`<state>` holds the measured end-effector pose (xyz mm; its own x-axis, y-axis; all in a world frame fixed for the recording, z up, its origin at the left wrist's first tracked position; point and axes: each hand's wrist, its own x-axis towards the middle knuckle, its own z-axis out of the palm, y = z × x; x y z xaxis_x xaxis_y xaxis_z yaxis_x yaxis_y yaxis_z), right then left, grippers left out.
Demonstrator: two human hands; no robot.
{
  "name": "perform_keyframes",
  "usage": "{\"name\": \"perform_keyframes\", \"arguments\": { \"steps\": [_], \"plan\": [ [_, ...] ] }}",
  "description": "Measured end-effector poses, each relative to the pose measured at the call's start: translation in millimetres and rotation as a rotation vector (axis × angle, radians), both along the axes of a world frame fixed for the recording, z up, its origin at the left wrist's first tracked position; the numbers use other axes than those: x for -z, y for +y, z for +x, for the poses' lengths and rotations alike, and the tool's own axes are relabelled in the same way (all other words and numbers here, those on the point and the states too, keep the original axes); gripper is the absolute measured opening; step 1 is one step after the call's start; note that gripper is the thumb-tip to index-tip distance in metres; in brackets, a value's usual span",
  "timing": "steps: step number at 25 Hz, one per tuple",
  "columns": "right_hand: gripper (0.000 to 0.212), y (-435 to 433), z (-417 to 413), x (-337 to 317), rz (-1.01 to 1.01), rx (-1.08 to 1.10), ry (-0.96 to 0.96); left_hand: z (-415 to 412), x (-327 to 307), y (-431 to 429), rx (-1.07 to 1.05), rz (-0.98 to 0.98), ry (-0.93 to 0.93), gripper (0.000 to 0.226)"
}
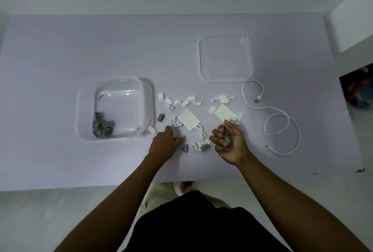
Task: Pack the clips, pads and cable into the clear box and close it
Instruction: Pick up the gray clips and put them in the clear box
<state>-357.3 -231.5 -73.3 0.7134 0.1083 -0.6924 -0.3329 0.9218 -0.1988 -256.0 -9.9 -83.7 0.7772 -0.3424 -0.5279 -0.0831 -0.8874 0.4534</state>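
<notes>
Here, my right hand [229, 144] has its fingers curled around a few small grey plastic clips [226, 140], while my left hand [166, 142] presses closed fingertips onto the pale lilac table [60, 50] near its front edge. More grey clips sit in the open clear plastic box [116, 108]. White clips [177, 101], two flat white pads [188, 119] and a limp white cable [281, 116] lie loose. I judge all of it light; the cable needs coiling.

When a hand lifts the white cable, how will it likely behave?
The thin white USB cable lies in loose loops, so it is probably floppy and will dangle. It looks light. Its free plug ends may swing or snag the small white plastic clips nearby.
</notes>
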Motion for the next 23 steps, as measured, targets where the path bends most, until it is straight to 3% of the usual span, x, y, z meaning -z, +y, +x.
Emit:
{"name": "perform_keyframes", "arguments": {
  "steps": [2, 5, 7, 8, 10, 13, 15, 17, 20, 23],
  "plan": [
    [0.036, 0.0, -8.2, 2.2, -0.143, -0.07, 0.108, -7.2, 7.5, -2.3, 0.079, 0.043, -0.031, 0.038],
    [0.026, 4.9, -23.3, 9.0, -0.667, -0.269, 0.241, -10.7, 13.0, -2.1, 0.14, 0.042, -0.094, 0.028],
    [0.01, 8.8, -31.2, 13.7, -1.075, -0.423, 0.14, -11.1, 11.0, -1.6, 0.129, 0.009, -0.082, 0.023],
    [0.014, 11.7, -33.9, 16.8, -1.233, -0.508, 0.023, -11.0, 10.3, -1.1, 0.092, -0.011, -0.057, 0.024],
    [0.03, 16.0, -38.0, 23.7, -1.426, -0.717, -0.125, -9.3, 9.4, 0.6, -0.004, -0.051, -0.01, 0.031],
    [0.032, 20.7, -39.8, 33.8, -1.689, -0.873, -0.138, -8.0, 8.5, 5.6, 0.002, -0.065, 0.024, 0.032],
    [0.029, 24.9, -39.5, 35.3, -1.7, -0.808, -0.132, -9.5, 5.7, 7.7, 0.062, -0.042, 0.032, 0.034],
    [0.022, 28.3, -36.6, 29.8, -1.558, -0.599, -0.087, -12.1, 1.4, 5.2, 0.092, -0.034, 0.059, 0.038],
    [0.011, 26.0, -31.4, 21.0, -1.094, -0.17, 0.135, -19.7, -7.2, -6.7, 0.188, 0.076, -0.027, 0.053],
    [0.02, 18.0, -31.4, 7.9, -0.774, -0.043, 0.213, -27.7, -10.4, -19.8, 0.264, 0.186, -0.047, 0.053]
  ]
}}
